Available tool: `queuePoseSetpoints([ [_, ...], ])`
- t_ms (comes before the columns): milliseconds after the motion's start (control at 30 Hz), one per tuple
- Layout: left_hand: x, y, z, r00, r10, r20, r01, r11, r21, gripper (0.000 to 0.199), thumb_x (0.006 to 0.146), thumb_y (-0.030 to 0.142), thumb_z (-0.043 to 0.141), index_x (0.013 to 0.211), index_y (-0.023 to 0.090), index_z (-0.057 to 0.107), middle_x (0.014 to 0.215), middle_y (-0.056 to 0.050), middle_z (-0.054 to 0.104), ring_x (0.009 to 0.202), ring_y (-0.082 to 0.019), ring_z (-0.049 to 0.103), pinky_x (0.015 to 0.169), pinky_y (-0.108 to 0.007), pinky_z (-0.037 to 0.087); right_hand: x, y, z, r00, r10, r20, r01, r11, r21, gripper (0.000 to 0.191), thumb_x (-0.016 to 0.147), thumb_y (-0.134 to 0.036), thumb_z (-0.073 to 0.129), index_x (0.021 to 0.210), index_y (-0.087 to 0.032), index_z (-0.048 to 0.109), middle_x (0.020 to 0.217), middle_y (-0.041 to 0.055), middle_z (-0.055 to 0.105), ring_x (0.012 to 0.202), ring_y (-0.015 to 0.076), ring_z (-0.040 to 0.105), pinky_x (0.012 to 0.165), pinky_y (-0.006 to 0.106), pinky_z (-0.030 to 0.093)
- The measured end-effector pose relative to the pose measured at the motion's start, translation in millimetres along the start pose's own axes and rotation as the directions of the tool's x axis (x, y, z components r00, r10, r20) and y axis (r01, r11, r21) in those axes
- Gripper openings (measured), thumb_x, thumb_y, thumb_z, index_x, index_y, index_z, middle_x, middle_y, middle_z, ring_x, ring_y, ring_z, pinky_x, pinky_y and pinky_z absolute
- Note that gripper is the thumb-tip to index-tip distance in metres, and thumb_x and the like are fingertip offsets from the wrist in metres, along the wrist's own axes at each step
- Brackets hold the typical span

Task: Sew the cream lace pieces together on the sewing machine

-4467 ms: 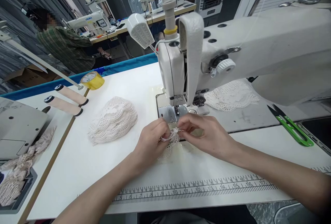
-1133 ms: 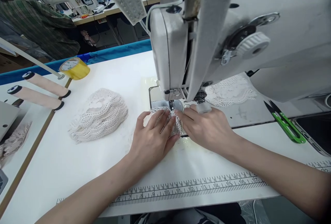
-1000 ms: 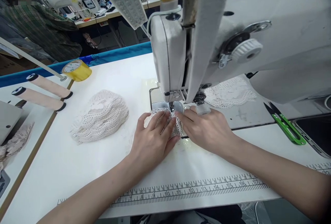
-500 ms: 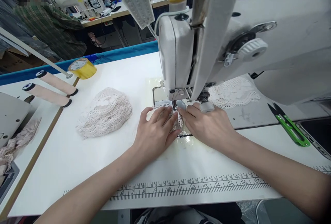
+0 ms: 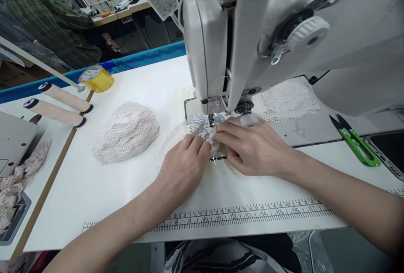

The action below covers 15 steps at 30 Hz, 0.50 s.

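Observation:
A piece of white lace (image 5: 198, 126) lies under the presser foot (image 5: 211, 120) of the white sewing machine (image 5: 205, 50). My left hand (image 5: 186, 161), fingers curled together, grips the lace edge just in front and left of the foot. My right hand (image 5: 249, 144) pinches the same lace right of the foot, its fingertips near those of my left hand. A bunched lace pile (image 5: 128, 132) rests on the white table left of my hands. More lace (image 5: 285, 102) lies behind my right hand, under the machine arm.
Green thread snips (image 5: 356, 142) and a phone (image 5: 389, 151) lie at the right. Yellow tape (image 5: 97, 78) and two thread cones (image 5: 57, 113) stand left. A printed ruler (image 5: 233, 216) runs along the front edge. A person in a plaid shirt (image 5: 47, 29) is at the back left.
My left hand's fingers, spread over the lace before, have curled in and moved toward me. More lace shows left of the foot. The camera view has shifted slightly.

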<state>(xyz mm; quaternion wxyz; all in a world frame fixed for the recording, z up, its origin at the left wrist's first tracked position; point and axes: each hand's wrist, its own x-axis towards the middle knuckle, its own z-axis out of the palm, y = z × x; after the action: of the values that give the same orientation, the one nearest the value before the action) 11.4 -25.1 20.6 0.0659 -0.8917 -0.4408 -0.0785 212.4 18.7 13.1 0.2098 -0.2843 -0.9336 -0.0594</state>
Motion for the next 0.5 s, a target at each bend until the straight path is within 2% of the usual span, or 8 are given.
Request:
queuePoseSetpoints([
  [67, 2, -5, 4.5, 0.998, -0.018, -0.065, 0.017, 1.000, -0.024, 0.023, 0.081, -0.002, 0.042, 0.079, 0.019, 0.051, 0.073, -0.003, 0.057, 0.068, -0.019, 0.051, 0.054, -0.029, 0.041, 1, -1, 0, 1.000, -0.017, 0.018, 0.017, 1.000, -0.019, 0.019, 0.082, -0.020, 0.050, 0.089, -0.013, 0.065, 0.087, 0.0083, 0.068, 0.077, 0.0191, 0.056, 0.059, 0.031, 0.027],
  [133, 5, -11, 7.2, 0.989, -0.089, -0.114, 0.073, 0.988, -0.134, 0.023, 0.084, 0.000, 0.040, 0.078, 0.019, 0.051, 0.072, -0.002, 0.057, 0.066, -0.017, 0.050, 0.055, -0.029, 0.040, 2, -2, 0, 1.000, -0.024, 0.020, 0.025, 0.998, -0.066, 0.017, 0.087, -0.024, 0.051, 0.086, -0.014, 0.064, 0.084, 0.0064, 0.068, 0.074, 0.0177, 0.056, 0.058, 0.031, 0.026],
  [233, 11, -18, 7.1, 0.965, -0.241, -0.101, 0.189, 0.911, -0.367, 0.024, 0.085, 0.002, 0.036, 0.084, 0.019, 0.051, 0.077, -0.001, 0.058, 0.069, -0.015, 0.053, 0.057, -0.027, 0.041, 3, -2, 3, 1.000, -0.028, -0.007, 0.027, 0.987, -0.162, 0.022, 0.091, -0.010, 0.046, 0.078, -0.016, 0.062, 0.074, 0.0012, 0.066, 0.066, 0.0133, 0.054, 0.055, 0.030, 0.025],
  [300, 16, -21, 5.6, 0.956, -0.289, -0.056, 0.224, 0.838, -0.497, 0.025, 0.086, 0.003, 0.033, 0.089, 0.020, 0.052, 0.083, -0.001, 0.060, 0.075, -0.015, 0.056, 0.063, -0.027, 0.045, 2, -1, 5, 0.999, -0.005, -0.035, -0.002, 0.981, -0.192, 0.028, 0.089, -0.001, 0.042, 0.076, -0.016, 0.062, 0.071, -0.0009, 0.065, 0.061, 0.0110, 0.051, 0.054, 0.029, 0.024],
  [433, 24, -25, 4.7, 0.970, -0.241, -0.008, 0.183, 0.754, -0.631, 0.024, 0.096, 0.017, 0.036, 0.101, 0.020, 0.060, 0.099, -0.004, 0.061, 0.091, -0.016, 0.059, 0.080, -0.031, 0.049, 1, 2, 8, 0.985, 0.154, -0.081, -0.165, 0.973, -0.161, 0.025, 0.093, -0.011, 0.044, 0.091, -0.020, 0.067, 0.066, -0.0026, 0.065, 0.048, 0.0089, 0.039, 0.049, 0.028, 0.022],
  [500, 27, -28, 6.9, 0.980, -0.201, 0.014, 0.163, 0.751, -0.640, 0.021, 0.096, 0.027, 0.046, 0.105, 0.020, 0.064, 0.101, -0.005, 0.060, 0.092, -0.017, 0.059, 0.079, -0.031, 0.050, 2, 2, 9, 0.970, 0.232, -0.070, -0.240, 0.961, -0.141, 0.026, 0.096, -0.018, 0.043, 0.096, -0.022, 0.069, 0.063, -0.0033, 0.064, 0.045, 0.0082, 0.034, 0.047, 0.027, 0.021],
])
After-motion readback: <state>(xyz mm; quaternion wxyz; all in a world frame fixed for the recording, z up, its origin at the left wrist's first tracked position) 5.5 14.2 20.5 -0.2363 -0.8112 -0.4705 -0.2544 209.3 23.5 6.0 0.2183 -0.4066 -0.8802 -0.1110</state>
